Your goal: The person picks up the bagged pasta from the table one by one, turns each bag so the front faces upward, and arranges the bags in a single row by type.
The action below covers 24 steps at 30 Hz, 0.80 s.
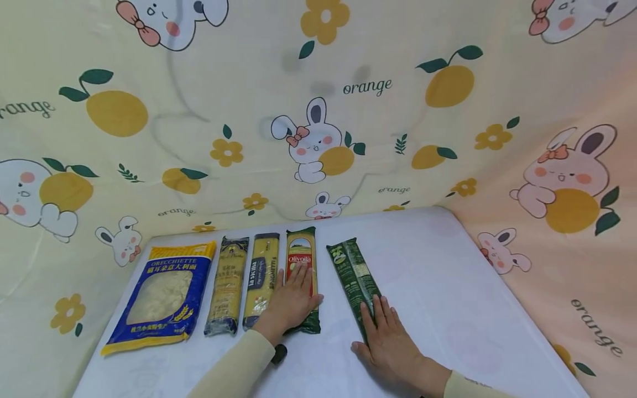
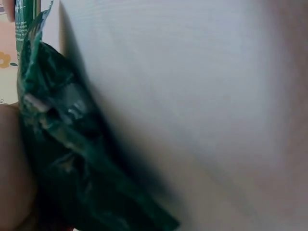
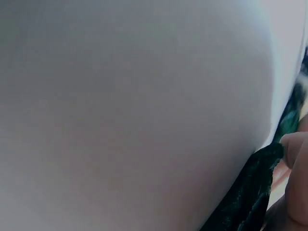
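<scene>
My left hand (image 1: 292, 303) rests palm down on a red-and-green Olivoilà pasta pack (image 1: 301, 243), its fingers extended over the label. To its right, a slanted dark green pack (image 1: 351, 271) lies with small print facing up. The straight fingers of my right hand (image 1: 393, 344) touch that pack's near end, which the hand partly covers. In the left wrist view, crinkled green wrapping (image 2: 82, 159) shows beside the hand. At the right edge of the right wrist view, the green pack's corner (image 3: 248, 192) meets my fingers.
Left of my hands lie a La Sicilia spaghetti pack (image 1: 264, 260), another yellow pasta pack (image 1: 228, 287) and a large blue-and-yellow orecchiette bag (image 1: 161, 293). A small black object (image 1: 280, 354) shows by my left wrist. Printed cloth (image 1: 239, 99) rises behind the white table (image 1: 438, 265).
</scene>
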Tool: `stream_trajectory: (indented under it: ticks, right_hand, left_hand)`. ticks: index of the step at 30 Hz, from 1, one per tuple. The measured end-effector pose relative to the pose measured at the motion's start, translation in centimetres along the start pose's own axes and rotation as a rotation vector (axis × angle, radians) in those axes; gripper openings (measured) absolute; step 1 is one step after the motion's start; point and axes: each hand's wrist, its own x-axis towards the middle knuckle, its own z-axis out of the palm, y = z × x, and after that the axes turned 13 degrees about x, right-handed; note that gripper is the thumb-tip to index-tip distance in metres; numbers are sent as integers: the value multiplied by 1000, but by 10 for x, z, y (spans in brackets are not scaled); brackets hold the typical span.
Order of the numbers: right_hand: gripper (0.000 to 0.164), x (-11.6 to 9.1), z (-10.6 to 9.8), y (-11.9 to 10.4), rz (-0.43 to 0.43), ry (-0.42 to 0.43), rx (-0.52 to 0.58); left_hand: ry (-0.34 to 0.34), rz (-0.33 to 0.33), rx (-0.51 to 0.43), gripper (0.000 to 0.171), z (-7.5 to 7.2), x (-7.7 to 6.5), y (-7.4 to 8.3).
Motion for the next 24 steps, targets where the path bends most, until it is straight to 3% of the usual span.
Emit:
stream_trajectory:
  ticks: [6, 10, 12, 17, 19, 24]
  right_hand:
    - [81, -7, 10, -24, -21, -47, 102]
    - [72, -10, 6, -27, -72, -71, 96]
    - [64, -11, 3, -25, -130, -39, 24]
    - [46, -16, -4, -12, -230, 133, -98]
    - [48, -18, -6, -8, -193, 153, -75]
    - [69, -18, -11, -5, 30, 91, 15]
  left_hand:
    - [7, -9, -26, 80, -7, -1, -1]
    - [45, -44, -49, 72, -17, 6, 2]
    - [77, -76, -50, 65, -21, 14, 3]
    - [141, -129, -6, 51, -35, 37, 9]
    - [159, -127, 10, 46, -39, 47, 12]
    - [201, -86, 28, 41, -39, 76, 22]
